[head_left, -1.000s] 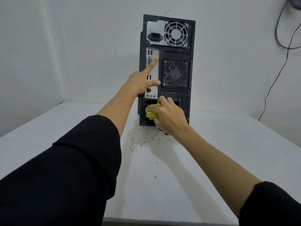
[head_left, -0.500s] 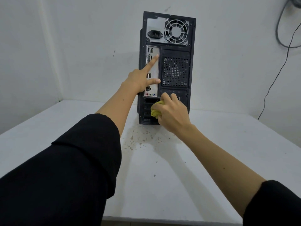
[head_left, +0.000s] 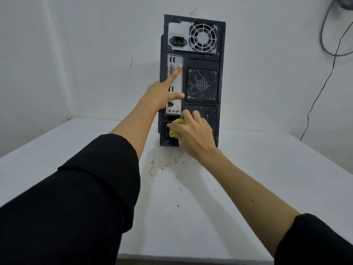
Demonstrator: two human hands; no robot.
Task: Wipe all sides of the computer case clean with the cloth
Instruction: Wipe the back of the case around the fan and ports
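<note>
A black computer case point(head_left: 202, 85) stands upright on the white table point(head_left: 248, 178), its rear panel with fan grille and ports facing me. My left hand point(head_left: 162, 92) rests on the silver port plate, index finger and thumb stretched out straight against it. My right hand point(head_left: 194, 134) grips a bunched yellow cloth point(head_left: 176, 128) and presses it on the lower left part of the rear panel, over the expansion slots. Most of the cloth is hidden under my fingers.
Brownish dirt specks point(head_left: 162, 165) lie scattered on the table just in front of the case. White walls close in behind and at the left. A dark cable point(head_left: 324, 83) hangs down the wall at the right.
My right hand with the cloth has moved a little up and to the right over the bottom of the rear panel. My left hand has stayed on the port plate.
</note>
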